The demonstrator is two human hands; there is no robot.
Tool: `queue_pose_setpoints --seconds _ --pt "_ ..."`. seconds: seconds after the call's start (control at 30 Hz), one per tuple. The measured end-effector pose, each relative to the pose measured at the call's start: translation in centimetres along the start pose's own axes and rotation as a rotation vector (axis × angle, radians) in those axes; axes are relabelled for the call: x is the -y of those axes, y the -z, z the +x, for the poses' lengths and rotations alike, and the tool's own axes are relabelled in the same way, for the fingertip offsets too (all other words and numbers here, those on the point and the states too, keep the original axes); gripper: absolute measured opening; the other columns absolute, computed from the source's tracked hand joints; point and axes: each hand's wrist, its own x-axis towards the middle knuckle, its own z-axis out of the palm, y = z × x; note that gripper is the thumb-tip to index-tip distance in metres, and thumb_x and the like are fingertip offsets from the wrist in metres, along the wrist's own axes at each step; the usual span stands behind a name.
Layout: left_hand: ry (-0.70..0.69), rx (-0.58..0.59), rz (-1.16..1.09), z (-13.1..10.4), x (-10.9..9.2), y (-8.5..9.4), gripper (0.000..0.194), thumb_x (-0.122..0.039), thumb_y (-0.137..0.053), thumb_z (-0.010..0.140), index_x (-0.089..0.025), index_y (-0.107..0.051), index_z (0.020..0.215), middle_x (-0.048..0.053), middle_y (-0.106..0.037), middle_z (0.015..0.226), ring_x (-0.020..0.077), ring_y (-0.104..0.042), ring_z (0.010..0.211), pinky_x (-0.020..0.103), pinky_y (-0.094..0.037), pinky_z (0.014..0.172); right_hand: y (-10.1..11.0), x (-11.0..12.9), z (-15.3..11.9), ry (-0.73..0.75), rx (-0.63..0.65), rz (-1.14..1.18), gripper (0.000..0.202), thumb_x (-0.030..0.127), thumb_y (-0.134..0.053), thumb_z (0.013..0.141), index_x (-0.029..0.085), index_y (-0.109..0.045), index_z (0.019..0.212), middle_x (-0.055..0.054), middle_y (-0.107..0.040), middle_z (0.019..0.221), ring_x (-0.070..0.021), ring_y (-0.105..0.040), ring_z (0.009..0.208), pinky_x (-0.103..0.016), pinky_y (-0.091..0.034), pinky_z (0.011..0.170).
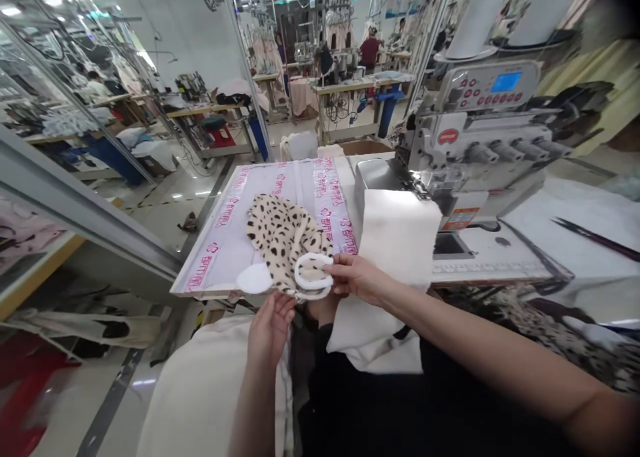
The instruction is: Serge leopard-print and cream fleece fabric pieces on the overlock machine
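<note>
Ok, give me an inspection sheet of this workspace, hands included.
Surface: pink-printed plastic sheet, lying left of the grey-and-white sewing machine.
Work pieces: beige black-spotted fabric with white looped band; white rounded piece beside it.
Clutter: cream cloth draped at the machine; slim dark tool on white material, right.
Hands: right pinches the band; left pinches the fabric's near edge.
Cables: loose loops under a far table.
Surroundings: people working in the background.
</note>
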Motion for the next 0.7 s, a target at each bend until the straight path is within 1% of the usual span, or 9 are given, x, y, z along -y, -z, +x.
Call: queue_pose_setpoints --seconds 0.07,0.13,0.27,0.33,0.47,0.5,0.57,0.63,0.7 --pt "0.062 0.083 -0.037 0.2 -0.7 -1.1 0.018 -0.023 -0.065 0.070 -0.013 -0.063 0.083 0.010 -0.065 0.086 0.0196 -0.062 0.078 0.024 -0.049 0.058 -0.1 0.1 0.3 0.018 0.020 -0.051 0.023 0.021 -0.071 0.063 0.014 -0.049 0.063 0.003 -0.052 0.049 -0.0069 -0.050 0.043 -0.015 -0.042 0.039" --pt "0.106 0.113 -0.077 0.2 -1.3 -2.0 0.014 -0.019 -0.057 0.076 -0.014 -0.062 0.088 0.009 -0.065 0.089 0.0190 -0.063 0.078 0.025 -0.050 0.058 -0.1 0.2 0.4 0.027 0.045 -0.015 0.019 0.017 -0.070 0.061 0.012 -0.053 0.068 0.001 -0.055 0.053 -0.0075 -0.052 0.046 -0.016 -0.044 0.042" --pt "0.152 0.048 -0.201 0.5 -2.1 -3.8 0.024 -0.012 -0.038 0.086 -0.015 -0.062 0.082 0.004 -0.064 0.074 0.0107 -0.060 0.061 0.022 -0.050 0.056 -0.1 0.4 -0.2 0.027 0.123 0.167 0.027 0.010 -0.065 0.058 0.011 -0.058 0.084 -0.004 -0.063 0.074 -0.0109 -0.058 0.062 -0.020 -0.049 0.056" --pt "0.101 0.057 -0.265 0.9 -2.5 -4.9 0.027 -0.013 -0.035 0.088 -0.015 -0.062 0.082 0.003 -0.063 0.072 0.0088 -0.058 0.060 0.022 -0.050 0.060 0.0 0.3 -0.5 0.015 0.199 0.262 0.031 0.008 -0.063 0.059 0.012 -0.058 0.090 -0.004 -0.063 0.081 -0.0122 -0.059 0.068 -0.021 -0.049 0.058" --pt "-0.016 0.169 -0.333 2.4 -3.4 -6.7 0.030 -0.032 -0.036 0.089 -0.017 -0.061 0.092 0.006 -0.063 0.090 0.0149 -0.059 0.087 0.032 -0.049 0.079 0.2 0.0 -0.6 -0.015 0.313 0.360 0.030 0.007 -0.058 0.063 0.013 -0.057 0.093 -0.003 -0.063 0.078 -0.0110 -0.056 0.064 -0.018 -0.044 0.051" --pt "-0.036 0.166 -0.329 2.8 -3.7 -7.0 0.032 -0.035 -0.035 0.089 -0.016 -0.061 0.094 0.007 -0.063 0.092 0.0162 -0.058 0.090 0.033 -0.048 0.081 0.2 -0.1 -0.5 -0.024 0.312 0.368 0.030 0.006 -0.057 0.064 0.012 -0.058 0.093 -0.004 -0.063 0.078 -0.0107 -0.056 0.063 -0.018 -0.043 0.050" --pt "-0.075 0.110 -0.312 3.6 -4.3 -7.7 0.033 -0.031 -0.032 0.090 -0.016 -0.060 0.099 0.008 -0.063 0.094 0.0166 -0.057 0.093 0.033 -0.046 0.084 0.2 -0.3 -0.4 -0.029 0.294 0.374 0.034 0.005 -0.057 0.062 0.013 -0.057 0.095 -0.004 -0.064 0.083 -0.0110 -0.057 0.065 -0.019 -0.044 0.053" --pt "-0.104 0.048 -0.301 4.1 -4.9 -8.1 0.032 -0.023 -0.031 0.089 -0.018 -0.059 0.105 0.007 -0.064 0.096 0.0162 -0.057 0.096 0.033 -0.045 0.086 0.2 -0.4 -0.3 -0.017 0.279 0.364 0.039 0.002 -0.058 0.060 0.014 -0.057 0.097 -0.004 -0.064 0.089 -0.0117 -0.059 0.070 -0.020 -0.047 0.059" --pt "-0.116 0.025 -0.292 4.2 -5.4 -8.3 0.030 -0.023 -0.035 0.088 -0.019 -0.058 0.107 0.007 -0.064 0.099 0.0168 -0.056 0.100 0.033 -0.044 0.089 0.1 -0.5 -0.4 0.004 0.275 0.346 0.039 0.004 -0.061 0.061 0.014 -0.058 0.098 -0.005 -0.064 0.093 -0.0131 -0.060 0.076 -0.022 -0.048 0.066"
